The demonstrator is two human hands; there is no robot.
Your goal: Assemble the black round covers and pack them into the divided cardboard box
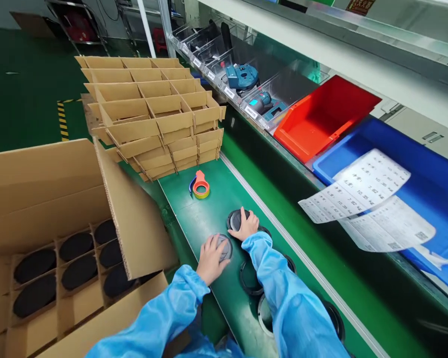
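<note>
The grip of the left hand (210,262) was closed around a gray disc (225,248) at the tabletop (186,214); farther along, the grip of the right hand (248,226) was closed on the edge of a dark disc (234,219). Whether either was lifted off the tabletop was hard to tell. Left of the tabletop stood an open cardboard box (140,214) with black round pieces (80,272) in its compartments. At the tabletop's far end rose stacked cardboard dividers (170,122). On the tabletop lay an orange tape dispenser (199,177) and black rings (243,281), some partly hidden by the right sleeve (294,311). Right of the tabletop sat a red bin (304,132) and a blue bin (406,139) with printed sheets (369,186).
</note>
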